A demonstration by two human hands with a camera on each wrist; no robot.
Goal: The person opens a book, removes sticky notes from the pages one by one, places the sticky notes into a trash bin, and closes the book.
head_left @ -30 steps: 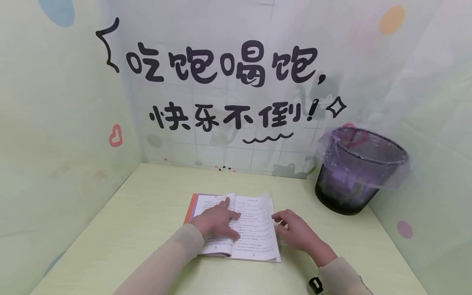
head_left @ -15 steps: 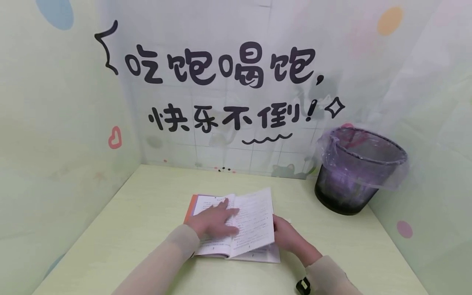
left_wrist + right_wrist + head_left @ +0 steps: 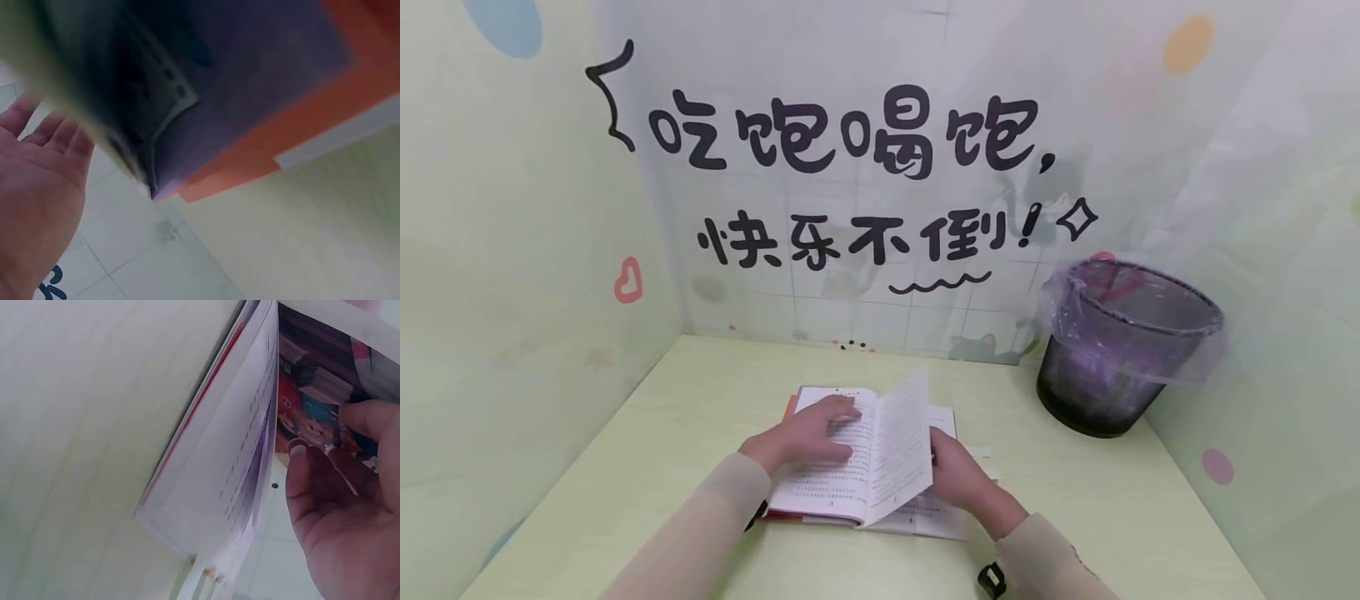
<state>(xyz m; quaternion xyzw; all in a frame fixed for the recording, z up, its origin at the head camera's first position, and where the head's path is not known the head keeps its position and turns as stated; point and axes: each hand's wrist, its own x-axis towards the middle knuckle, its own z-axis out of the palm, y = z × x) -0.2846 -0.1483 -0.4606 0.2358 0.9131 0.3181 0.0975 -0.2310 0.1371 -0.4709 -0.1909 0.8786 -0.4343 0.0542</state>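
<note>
An open book with printed pages lies on the table in the head view. One leaf stands raised near the middle of the spread. My left hand is over the left page, its fingers spread and relaxed. Behind the raised leaf is my right hand, its fingertips hidden there by the paper. The right wrist view shows its bent fingers and thumb against a colourful illustrated page. In the left wrist view, a purple and orange cover shows beside the outstretched left hand.
A black waste bin with a purple plastic liner stands at the back right of the pale table. White strips stick out past the book's right edge. A printed backdrop closes off the back and sides.
The right hand has moved left behind the leaf, which has risen from nearly flat to steeply upright. My left hand has shifted left, away from the book's fold.
</note>
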